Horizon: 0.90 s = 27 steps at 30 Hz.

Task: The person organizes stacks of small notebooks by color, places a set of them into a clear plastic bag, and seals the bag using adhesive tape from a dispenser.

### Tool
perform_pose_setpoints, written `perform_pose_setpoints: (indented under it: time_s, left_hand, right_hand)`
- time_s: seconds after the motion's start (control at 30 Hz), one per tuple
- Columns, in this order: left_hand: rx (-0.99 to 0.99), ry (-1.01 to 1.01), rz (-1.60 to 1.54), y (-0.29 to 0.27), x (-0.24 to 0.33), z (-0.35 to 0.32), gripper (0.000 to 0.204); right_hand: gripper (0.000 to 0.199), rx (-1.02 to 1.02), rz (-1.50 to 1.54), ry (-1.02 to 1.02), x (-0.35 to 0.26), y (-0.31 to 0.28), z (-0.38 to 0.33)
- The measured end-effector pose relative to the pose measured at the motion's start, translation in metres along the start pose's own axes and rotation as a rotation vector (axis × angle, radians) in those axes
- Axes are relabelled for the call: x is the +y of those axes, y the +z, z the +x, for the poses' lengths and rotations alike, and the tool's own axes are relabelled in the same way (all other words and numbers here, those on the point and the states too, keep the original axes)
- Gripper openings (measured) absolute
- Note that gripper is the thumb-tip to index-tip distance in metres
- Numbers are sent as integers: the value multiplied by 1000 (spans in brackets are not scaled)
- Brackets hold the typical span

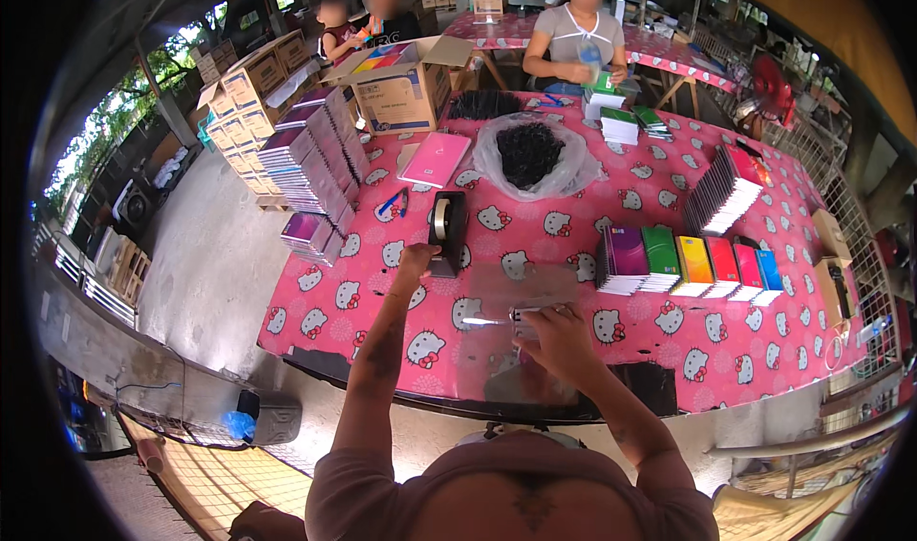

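My left hand (417, 260) is closed at the near end of a black tape dispenser (447, 240), which carries a pale tape roll. Whatever its fingertips pinch there is too small to make out. A see-through plastic sheet (492, 350) lies flat on the table in front of me, with light glaring off it. Over this sheet, my right hand (559, 336) curls its fingers round a small pale object (522, 322) with dark marks along its edge. The hand covers most of that object, so its kind does not show.
Rows of colourful notebooks (659, 259) stand at right, taller stacks (310, 164) at left. Beyond the dispenser are a pink notebook (435, 159), blue-handled scissors (392, 203), a plastic bag of black pieces (530, 154) and an open carton (396, 87). A person (583, 40) handles notebooks across the table.
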<state>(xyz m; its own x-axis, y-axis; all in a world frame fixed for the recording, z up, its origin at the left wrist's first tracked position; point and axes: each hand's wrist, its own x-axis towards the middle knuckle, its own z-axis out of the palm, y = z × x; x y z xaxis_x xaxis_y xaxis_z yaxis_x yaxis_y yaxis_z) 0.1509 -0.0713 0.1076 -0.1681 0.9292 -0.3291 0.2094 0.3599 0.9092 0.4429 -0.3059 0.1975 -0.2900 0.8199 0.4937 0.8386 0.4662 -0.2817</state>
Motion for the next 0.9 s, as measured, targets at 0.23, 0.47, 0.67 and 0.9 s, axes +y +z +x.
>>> perform_pose_setpoints:
  time_s: [0.23, 0.47, 0.67, 0.9]
  left_hand:
    - [63, 317, -256, -6, -72, -16, 31]
    - [200, 542, 757, 2, -6, -41, 15]
    - [-759, 590, -345, 20, -16, -88, 24]
    - [-957, 793, 131, 54, 36, -147, 27]
  right_hand:
    - [14, -36, 51, 49, -16, 15, 1]
    - [23, -54, -30, 129, -16, 5, 0]
    - [29, -4, -100, 123, -17, 14, 0]
    - [27, -101, 89, 207, -23, 4, 6]
